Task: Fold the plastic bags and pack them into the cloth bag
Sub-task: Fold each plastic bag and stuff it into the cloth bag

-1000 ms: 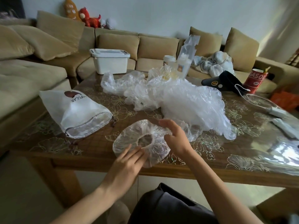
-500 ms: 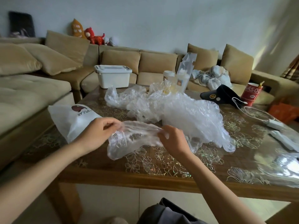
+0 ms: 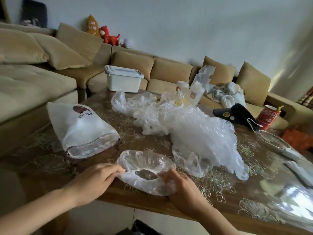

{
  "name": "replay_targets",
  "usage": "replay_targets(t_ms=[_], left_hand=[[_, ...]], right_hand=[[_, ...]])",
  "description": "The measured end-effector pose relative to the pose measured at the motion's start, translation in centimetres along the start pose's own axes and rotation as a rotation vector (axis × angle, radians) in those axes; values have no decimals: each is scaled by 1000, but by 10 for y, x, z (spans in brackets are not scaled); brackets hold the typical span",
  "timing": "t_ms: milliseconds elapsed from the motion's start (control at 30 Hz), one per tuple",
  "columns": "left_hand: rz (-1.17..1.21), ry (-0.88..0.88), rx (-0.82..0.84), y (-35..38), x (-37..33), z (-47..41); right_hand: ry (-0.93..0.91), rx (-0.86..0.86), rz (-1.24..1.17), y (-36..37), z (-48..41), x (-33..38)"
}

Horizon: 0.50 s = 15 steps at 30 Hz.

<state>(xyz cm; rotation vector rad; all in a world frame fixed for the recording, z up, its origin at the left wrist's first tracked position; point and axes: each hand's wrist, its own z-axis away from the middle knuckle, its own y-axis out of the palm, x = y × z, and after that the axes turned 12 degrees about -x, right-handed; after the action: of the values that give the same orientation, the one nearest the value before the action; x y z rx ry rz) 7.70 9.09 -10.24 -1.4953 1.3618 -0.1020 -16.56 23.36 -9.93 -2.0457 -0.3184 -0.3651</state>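
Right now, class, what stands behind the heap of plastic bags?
Behind the heap of plastic bags, a white-lidded jar and a tall clear packet show; the heap covers their bases.

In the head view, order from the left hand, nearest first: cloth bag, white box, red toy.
1. Cloth bag, on the table beside the left hand.
2. White box, beyond the table's far edge.
3. Red toy, on the sofa back.
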Motion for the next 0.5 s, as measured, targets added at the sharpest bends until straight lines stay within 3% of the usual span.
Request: replay_targets(t_ms=[133, 233, 367, 500], left_hand=[[109, -103, -59, 3, -2, -3], [85, -176, -228, 15, -3, -14], [-277, -391, -362, 31, -14, -41], [-572, -452, -290, 42, -26, -53]], right_hand=[[201, 29, -256, -9, -8, -10], [374, 53, -317, -20, -29, -8], [606, -120, -110, 0, -44, -11], [567, -197, 251, 15, -43, -8]])
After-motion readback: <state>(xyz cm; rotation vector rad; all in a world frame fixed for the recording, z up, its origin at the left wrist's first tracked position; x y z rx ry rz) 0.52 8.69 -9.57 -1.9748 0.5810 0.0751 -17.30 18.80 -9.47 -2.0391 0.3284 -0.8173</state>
